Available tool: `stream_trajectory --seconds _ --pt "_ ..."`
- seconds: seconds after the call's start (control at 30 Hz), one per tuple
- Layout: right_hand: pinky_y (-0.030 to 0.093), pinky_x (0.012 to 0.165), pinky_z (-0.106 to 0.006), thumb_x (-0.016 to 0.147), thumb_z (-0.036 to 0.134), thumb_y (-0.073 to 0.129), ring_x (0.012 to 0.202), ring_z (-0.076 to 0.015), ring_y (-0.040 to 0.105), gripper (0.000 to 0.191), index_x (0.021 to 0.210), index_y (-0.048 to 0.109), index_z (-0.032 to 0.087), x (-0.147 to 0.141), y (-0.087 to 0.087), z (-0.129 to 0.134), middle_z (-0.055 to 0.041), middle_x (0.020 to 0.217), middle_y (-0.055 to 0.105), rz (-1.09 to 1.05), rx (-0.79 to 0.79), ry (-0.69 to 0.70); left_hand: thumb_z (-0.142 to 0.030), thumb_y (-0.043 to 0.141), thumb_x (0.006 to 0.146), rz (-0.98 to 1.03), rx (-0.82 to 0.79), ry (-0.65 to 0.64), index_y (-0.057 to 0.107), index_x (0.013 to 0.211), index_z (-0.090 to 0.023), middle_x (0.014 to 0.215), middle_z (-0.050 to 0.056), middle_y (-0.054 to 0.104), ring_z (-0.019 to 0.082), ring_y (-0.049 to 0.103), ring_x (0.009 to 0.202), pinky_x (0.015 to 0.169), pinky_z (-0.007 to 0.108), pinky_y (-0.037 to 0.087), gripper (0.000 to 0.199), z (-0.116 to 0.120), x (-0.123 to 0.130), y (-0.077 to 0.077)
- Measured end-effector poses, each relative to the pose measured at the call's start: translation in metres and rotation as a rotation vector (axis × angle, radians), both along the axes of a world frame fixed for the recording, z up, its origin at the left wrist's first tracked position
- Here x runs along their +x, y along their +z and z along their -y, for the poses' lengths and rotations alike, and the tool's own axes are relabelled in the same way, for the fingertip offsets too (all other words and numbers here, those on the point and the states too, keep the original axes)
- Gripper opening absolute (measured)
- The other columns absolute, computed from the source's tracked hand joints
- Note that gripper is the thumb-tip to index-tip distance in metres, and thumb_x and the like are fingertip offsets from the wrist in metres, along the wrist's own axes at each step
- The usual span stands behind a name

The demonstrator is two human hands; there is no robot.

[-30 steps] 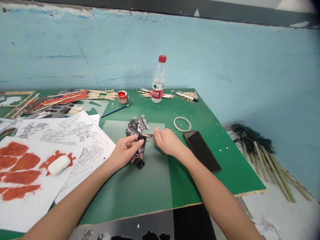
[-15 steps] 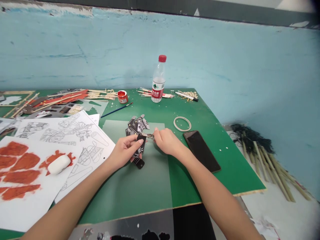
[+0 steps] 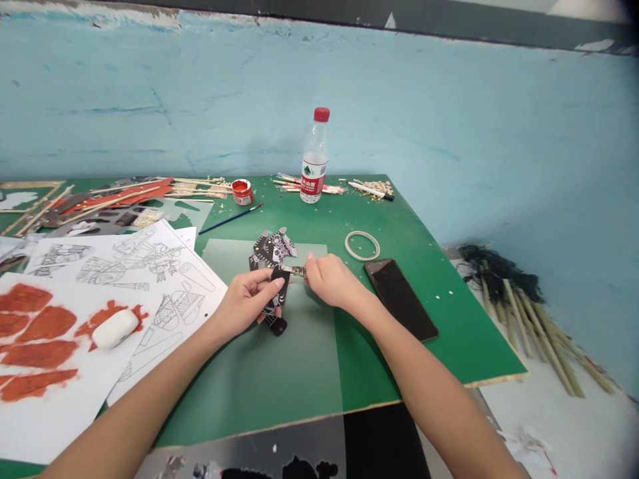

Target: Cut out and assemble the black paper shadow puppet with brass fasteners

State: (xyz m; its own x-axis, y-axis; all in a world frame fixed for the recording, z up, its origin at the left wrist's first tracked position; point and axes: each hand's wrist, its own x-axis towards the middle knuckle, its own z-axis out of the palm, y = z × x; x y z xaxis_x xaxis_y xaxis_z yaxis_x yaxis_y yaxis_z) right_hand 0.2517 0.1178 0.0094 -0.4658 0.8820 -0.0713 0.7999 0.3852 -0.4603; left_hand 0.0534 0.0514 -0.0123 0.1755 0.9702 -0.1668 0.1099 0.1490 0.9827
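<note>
My left hand (image 3: pixel 244 301) grips a black cut-out puppet piece (image 3: pixel 276 307) with white patterning, held just above a translucent sheet (image 3: pixel 279 372) on the green table (image 3: pixel 424 266). My right hand (image 3: pixel 330 281) pinches a small thin strip-shaped piece (image 3: pixel 293 270) and holds its end against the top of the black piece. More black patterned puppet parts (image 3: pixel 273 249) lie on the sheet just behind my hands.
A black phone (image 3: pixel 401 298) and a pale ring (image 3: pixel 362 245) lie right of my hands. A water bottle (image 3: pixel 314 158), red paint pot (image 3: pixel 242 192), brush (image 3: pixel 230 219) and sticks sit at the back. Printed drawings (image 3: pixel 130 266), red-painted paper (image 3: pixel 34 332) and a white case (image 3: pixel 116 328) lie left.
Both hands stay in the same grip on the pieces. The view has shifted slightly, so everything sits a little lower-left in the picture.
</note>
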Motion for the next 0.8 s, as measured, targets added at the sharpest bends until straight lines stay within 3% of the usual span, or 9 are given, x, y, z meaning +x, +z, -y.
stream_trajectory --seconds 0.27,0.57,0.8 --pt "0.027 0.062 -0.032 0.11 0.03 0.027 0.059 -0.0193 0.057 0.063 0.072 0.074 0.013 -0.005 -0.005 -0.001 -0.0111 0.065 0.069 0.144 0.067 -0.043 -0.053 0.065 0.092 -0.01 0.004 0.011 0.071 0.104 -0.012 0.056 0.001 0.069 0.007 0.045 0.037 0.037 0.016 0.037 0.043 -0.003 0.0 -0.001" --pt "0.028 0.063 -0.03 0.113 0.036 0.022 0.058 -0.0168 0.055 0.068 0.067 0.069 0.017 -0.001 -0.007 0.0 -0.0067 0.062 0.065 0.015 0.014 0.049 -0.053 0.065 0.091 -0.007 0.003 0.029 0.069 0.097 -0.013 0.054 0.0 0.068 0.007 0.046 0.036 0.035 0.016 0.036 0.041 -0.003 -0.001 -0.004" --pt "0.026 0.063 -0.029 0.112 0.041 0.024 0.061 -0.0173 0.057 0.067 0.063 0.063 0.017 0.01 -0.012 -0.008 -0.0059 0.062 0.062 -0.054 0.118 0.008 -0.052 0.066 0.09 -0.023 0.004 0.044 0.07 0.101 -0.011 0.053 0.0 0.067 0.007 0.044 0.034 0.034 0.016 0.034 0.042 -0.005 -0.001 -0.003"
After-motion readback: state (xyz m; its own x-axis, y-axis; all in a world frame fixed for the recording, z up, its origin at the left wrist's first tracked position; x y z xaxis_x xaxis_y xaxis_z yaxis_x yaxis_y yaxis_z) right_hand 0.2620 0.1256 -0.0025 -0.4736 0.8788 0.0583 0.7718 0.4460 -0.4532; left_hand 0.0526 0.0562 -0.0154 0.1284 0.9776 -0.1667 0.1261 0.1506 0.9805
